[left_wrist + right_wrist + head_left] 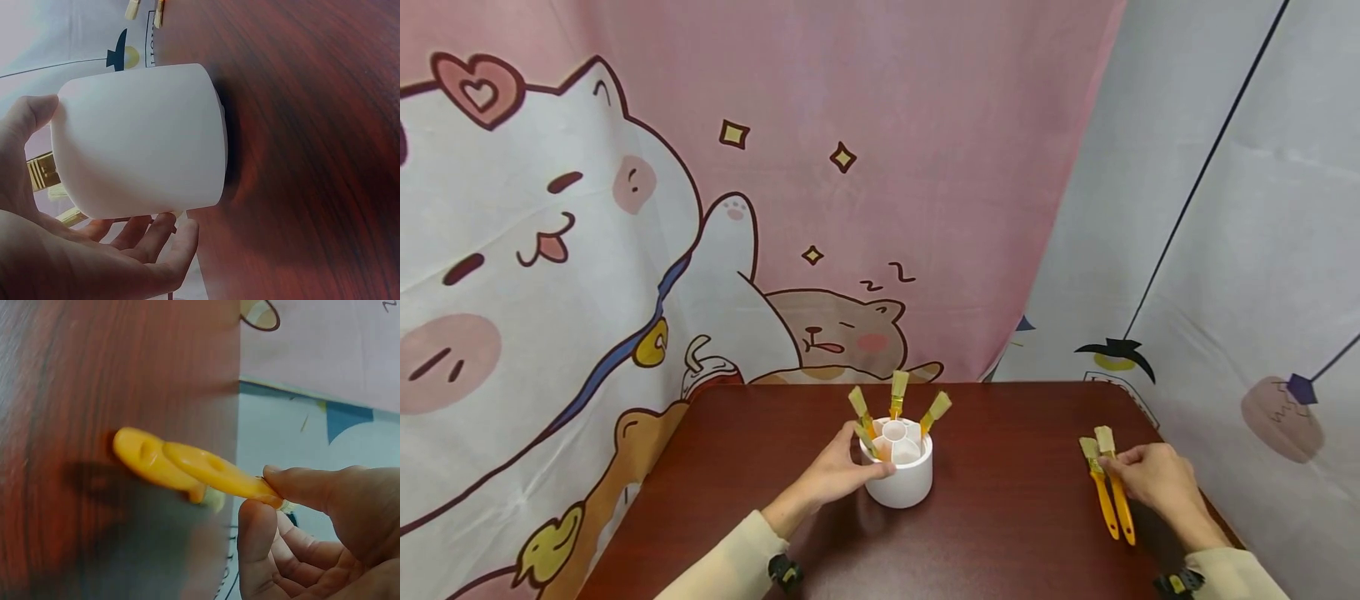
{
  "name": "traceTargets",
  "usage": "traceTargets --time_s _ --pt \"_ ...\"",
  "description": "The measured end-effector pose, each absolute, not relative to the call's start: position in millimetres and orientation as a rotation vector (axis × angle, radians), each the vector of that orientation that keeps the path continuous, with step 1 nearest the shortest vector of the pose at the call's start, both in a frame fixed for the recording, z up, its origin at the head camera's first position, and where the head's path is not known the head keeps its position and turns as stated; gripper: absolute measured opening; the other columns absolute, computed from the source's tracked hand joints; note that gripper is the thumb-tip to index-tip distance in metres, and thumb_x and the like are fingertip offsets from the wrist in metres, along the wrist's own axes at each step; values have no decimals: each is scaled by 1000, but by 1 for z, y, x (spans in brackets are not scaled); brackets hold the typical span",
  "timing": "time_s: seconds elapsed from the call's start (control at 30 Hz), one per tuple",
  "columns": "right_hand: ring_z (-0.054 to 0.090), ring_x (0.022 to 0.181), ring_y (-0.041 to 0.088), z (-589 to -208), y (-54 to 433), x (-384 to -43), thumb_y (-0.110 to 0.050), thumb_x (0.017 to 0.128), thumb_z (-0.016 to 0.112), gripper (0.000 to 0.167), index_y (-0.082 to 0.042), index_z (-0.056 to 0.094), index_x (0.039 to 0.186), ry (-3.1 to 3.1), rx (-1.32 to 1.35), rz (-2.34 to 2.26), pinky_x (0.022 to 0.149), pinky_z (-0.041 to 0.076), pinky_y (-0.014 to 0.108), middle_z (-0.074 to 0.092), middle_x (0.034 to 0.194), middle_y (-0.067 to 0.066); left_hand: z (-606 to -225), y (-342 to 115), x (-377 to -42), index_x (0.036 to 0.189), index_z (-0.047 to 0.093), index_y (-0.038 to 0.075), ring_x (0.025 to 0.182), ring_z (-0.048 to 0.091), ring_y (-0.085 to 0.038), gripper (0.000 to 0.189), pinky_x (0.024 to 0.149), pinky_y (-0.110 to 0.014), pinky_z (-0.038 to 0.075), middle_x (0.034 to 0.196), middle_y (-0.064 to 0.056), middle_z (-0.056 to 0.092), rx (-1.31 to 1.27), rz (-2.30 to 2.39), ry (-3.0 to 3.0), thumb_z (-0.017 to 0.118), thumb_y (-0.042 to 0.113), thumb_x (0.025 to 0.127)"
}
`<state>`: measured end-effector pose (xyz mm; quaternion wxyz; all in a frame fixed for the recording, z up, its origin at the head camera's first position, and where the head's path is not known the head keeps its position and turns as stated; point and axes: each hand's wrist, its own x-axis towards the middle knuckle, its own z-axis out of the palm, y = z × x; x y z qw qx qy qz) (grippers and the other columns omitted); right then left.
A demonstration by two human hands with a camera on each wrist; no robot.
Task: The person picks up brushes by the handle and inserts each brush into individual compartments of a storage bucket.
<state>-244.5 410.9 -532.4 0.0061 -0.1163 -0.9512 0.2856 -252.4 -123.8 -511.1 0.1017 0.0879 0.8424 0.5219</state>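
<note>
My left hand point(831, 477) grips the side of a white round holder point(901, 487) whose top is divided into compartments. Several paint brushes stand in it with their pale bristles up, one of them a brush point(937, 410) leaning right. In the left wrist view, the thumb is at the holder's rim and the fingers wrap its lower side. Over at the right, my right hand point(1159, 483) pinches a yellow-handled paint brush point(1123, 510) between thumb and fingers. A second yellow paint brush point(1104, 504) lies on the table right beside it, overlapped by the held one in the right wrist view.
Everything stands on a dark red-brown wooden table point(1000, 517). A curtain with cartoon cats point(925, 192) hangs behind the table's far edge and along both sides. A pale curtain part point(1262, 292) comes close to my right hand.
</note>
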Motion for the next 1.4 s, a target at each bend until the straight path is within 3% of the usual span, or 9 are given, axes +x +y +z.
traceTargets --time_s 0.6,0.8,1.1,1.4 --pt "79 69 19 -507 369 -238 -41 108 85 47 6 81 108 -2882 -202 988 59 60 33 87 88 11 -510 -125 -252 162 50 7 141 68 -35 92 114 -61 59 156 -19 69 268 1522 2491 99 42 93" --pt "73 67 14 -499 356 -236 -42 107 86 44 2 83 106 -2862 -169 913 60 57 33 86 88 10 -509 -125 -252 164 49 6 145 68 -37 93 118 -64 57 158 -20 69 274 1538 2473 99 41 94" --pt "74 63 16 -493 336 -232 -37 106 89 36 -1 83 107 -2813 -85 916 55 57 30 85 85 5 -509 -125 -251 162 49 7 142 68 -36 91 113 -61 60 157 -20 69 269 1518 2485 98 42 94" --pt "71 66 11 -491 321 -232 -34 103 92 30 -5 84 104 -2773 -34 879 60 55 29 86 86 3 -511 -125 -252 165 48 4 144 68 -36 95 116 -63 58 157 -20 69 289 1529 2485 99 42 93"
